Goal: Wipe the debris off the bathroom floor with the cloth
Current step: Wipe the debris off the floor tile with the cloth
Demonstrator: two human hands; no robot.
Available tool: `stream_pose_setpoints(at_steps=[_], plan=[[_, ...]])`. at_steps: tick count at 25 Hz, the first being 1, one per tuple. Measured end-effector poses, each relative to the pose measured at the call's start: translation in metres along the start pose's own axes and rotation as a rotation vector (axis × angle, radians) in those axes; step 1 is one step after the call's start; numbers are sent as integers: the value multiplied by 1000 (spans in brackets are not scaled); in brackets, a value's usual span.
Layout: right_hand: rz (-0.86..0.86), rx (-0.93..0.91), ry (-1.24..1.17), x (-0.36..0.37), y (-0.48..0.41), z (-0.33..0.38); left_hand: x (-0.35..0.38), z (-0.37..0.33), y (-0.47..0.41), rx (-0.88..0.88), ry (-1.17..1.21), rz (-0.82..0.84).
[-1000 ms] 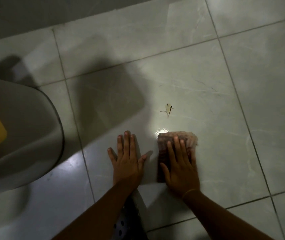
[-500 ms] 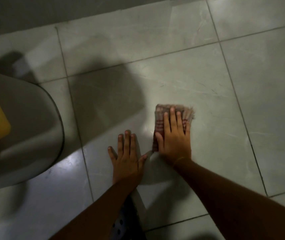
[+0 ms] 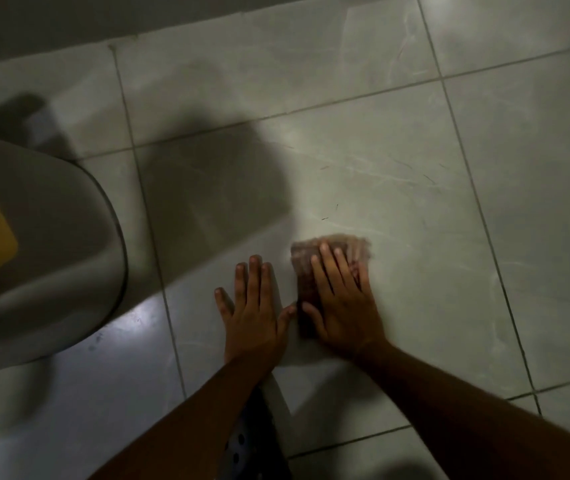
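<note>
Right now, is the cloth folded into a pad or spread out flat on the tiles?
Folded. The cloth shows as a compact, narrow pad under the flat right hand, barely wider than the palm. Its far edge is motion-blurred, so the layers cannot be counted.

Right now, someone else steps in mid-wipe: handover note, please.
Left hand: flat on the floor, fingers spread, holding nothing.
Right hand: palm down, pressing the folded cloth to the tile; cloth blurred.
Done: no large debris shows in front of the cloth.
Left: a few thin dark specks lie just beyond the cloth, more farther up the tile. Whether anything sits under the cloth cannot be told.
Bin stands to the left.
</note>
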State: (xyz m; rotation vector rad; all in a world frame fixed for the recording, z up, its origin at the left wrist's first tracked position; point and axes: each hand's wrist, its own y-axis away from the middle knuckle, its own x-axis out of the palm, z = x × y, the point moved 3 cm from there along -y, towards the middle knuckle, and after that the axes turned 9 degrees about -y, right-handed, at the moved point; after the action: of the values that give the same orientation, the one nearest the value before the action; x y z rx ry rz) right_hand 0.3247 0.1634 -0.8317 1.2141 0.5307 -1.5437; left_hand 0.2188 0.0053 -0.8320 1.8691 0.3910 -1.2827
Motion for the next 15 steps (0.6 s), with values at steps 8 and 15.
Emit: stream_pose_setpoints(at_steps=[8, 15], plan=[[-279, 420, 12, -47, -130, -20, 1, 0, -1, -24, 1, 10], [-75, 71, -15, 42, 60, 60, -3, 3, 1, 10, 90, -40]])
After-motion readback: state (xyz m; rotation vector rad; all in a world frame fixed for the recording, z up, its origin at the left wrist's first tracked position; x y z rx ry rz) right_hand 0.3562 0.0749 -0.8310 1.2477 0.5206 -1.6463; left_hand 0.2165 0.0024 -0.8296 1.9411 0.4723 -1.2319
